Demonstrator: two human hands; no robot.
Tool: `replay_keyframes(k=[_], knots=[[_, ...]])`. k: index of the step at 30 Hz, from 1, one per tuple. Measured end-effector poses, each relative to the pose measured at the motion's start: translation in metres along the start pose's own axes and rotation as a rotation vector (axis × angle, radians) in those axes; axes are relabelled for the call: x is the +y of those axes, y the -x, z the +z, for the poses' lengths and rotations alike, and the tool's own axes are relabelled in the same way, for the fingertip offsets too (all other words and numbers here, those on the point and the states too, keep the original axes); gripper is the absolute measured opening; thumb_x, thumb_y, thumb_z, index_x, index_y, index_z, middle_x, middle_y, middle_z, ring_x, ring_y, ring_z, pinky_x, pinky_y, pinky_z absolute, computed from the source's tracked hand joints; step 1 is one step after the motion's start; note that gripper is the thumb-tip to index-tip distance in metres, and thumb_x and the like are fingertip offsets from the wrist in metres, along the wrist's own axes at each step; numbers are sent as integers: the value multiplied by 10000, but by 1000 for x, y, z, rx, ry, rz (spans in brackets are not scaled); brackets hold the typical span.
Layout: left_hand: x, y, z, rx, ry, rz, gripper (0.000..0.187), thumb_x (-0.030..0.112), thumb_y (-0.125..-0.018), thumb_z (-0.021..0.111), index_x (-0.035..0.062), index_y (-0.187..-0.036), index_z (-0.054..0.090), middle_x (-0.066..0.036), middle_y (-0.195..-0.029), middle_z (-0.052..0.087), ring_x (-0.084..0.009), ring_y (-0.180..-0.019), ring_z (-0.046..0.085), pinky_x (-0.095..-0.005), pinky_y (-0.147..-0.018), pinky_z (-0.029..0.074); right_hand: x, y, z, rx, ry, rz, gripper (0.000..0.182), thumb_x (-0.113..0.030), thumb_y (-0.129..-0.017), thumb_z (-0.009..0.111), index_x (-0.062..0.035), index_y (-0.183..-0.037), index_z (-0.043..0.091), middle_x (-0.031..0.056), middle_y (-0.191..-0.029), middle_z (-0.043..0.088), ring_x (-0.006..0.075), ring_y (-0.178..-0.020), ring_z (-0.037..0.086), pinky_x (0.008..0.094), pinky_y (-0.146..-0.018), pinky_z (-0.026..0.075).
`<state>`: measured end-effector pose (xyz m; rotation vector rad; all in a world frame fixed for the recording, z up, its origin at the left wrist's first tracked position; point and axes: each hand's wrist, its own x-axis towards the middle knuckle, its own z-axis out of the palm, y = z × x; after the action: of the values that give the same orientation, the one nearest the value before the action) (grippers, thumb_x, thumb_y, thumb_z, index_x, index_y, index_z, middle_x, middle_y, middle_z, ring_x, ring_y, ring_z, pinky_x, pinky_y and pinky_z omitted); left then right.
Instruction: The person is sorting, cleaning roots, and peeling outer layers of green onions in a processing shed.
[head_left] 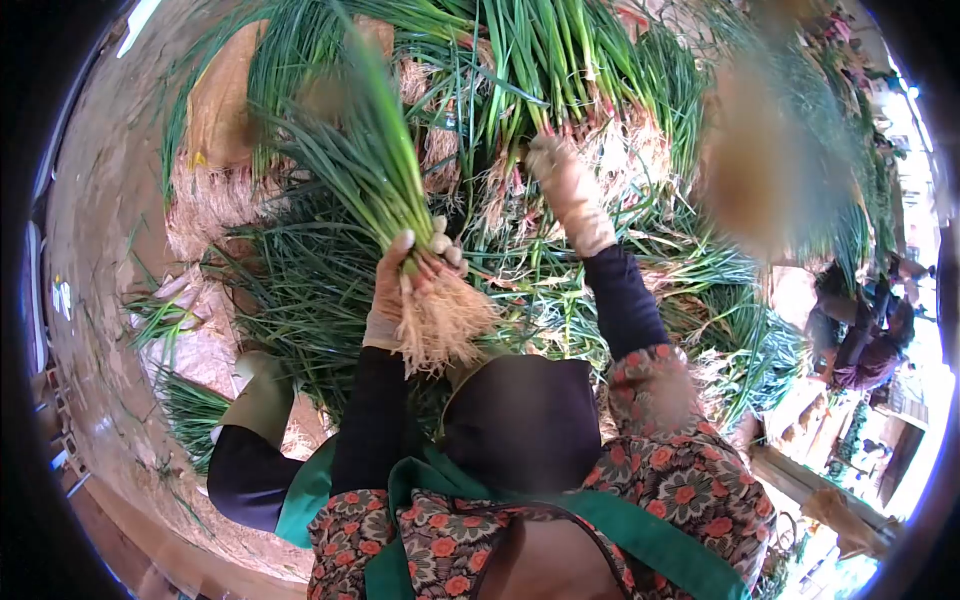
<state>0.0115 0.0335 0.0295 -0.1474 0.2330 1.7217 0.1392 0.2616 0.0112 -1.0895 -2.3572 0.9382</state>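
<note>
A bunch of green onions (403, 205) is gripped in my gloved left hand (395, 275), its fingers wrapped round the pale lower stems. Long green leaves lean up and to the left, and the stringy roots (445, 318) hang toward me. Stretched forward, my gloved right hand (568, 190) has its fingers curled at the reddish stem bases of a large pile of green onions (560, 60). The exact hold of those fingertips is partly hidden. More roots (632, 150) spread just right of that hand.
Loose green onions (310, 265) cover the ground below and left of the pile. A tan sack (225, 100) lies at the upper left beside bare floor (110, 230). Another person (865, 335) is at the far right. A blurred smear (745, 160) hides part of the upper right.
</note>
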Motion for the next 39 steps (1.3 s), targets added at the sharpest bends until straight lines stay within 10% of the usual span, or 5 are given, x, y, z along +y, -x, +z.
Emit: replay_keyframes(k=[4,10,17,29,39], knots=[[-5,-8,13,205,-137,-10,369,233,-806,635,-24,-1047,528,-123,-839,600,-267,-846,598,-423,-849,489,9,-37,4,-127,546,118,412,-335,-795,654,26,-968,557,202,-835,639,330,-757,629,403,-678,492],[5,-18,-10,242,-301,9,382,242,-826,605,-82,-1014,529,-171,-714,622,-231,-586,609,-353,-720,532,-35,59,33,-499,-297,-255,434,-376,-917,488,21,-1084,534,193,-941,640,273,-818,639,363,-759,498],[-14,-15,-13,308,-329,9,319,255,-829,594,-59,-883,576,-164,-668,608,-236,-593,617,-330,-661,535,-52,52,8,-634,-739,253,617,-472,-885,524,62,-1190,475,130,-896,606,185,-754,614,297,-725,497],[-29,-21,-44,401,-170,149,310,205,-815,594,-12,-601,538,-134,-525,540,-234,-538,564,-373,-745,525,-44,68,68,-79,-1582,657,213,-279,-924,493,-79,-947,559,43,-720,586,198,-556,543,295,-414,423],[-16,25,-10,-98,473,39,402,301,-880,542,35,-1178,492,-32,-890,498,-165,-841,502,-375,-860,409,-4,3,53,-62,-1608,483,271,-346,-921,463,-135,-776,554,-82,-483,322,63,-383,291,222,-377,230]])
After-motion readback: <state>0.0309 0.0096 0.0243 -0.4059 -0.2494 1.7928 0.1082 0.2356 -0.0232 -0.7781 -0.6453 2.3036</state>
